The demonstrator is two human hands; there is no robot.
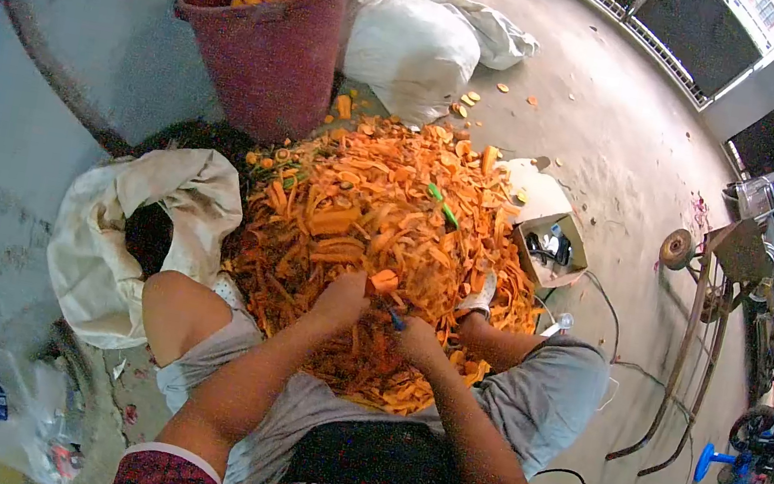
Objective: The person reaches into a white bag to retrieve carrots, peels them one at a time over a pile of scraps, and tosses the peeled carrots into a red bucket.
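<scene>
A large heap of orange peelings and slices (354,196) lies on the floor in front of my crossed legs. Over its near side, my left hand (342,301) is closed around an orange carrot-like piece (384,281), whose end shows past the fingers. Just right of it, my right hand (417,340) grips a small tool with a blue part (395,318); the tool's tip is too small to make out. The two hands are close together but apart. A green tool or handle (443,204) rests on top of the heap.
A red bin (265,51) holding orange pieces stands beyond the heap, beside white sacks (408,48). An open sack (89,235) sits at left. At right are a cardboard box (570,271), cables and a metal hand cart (681,370).
</scene>
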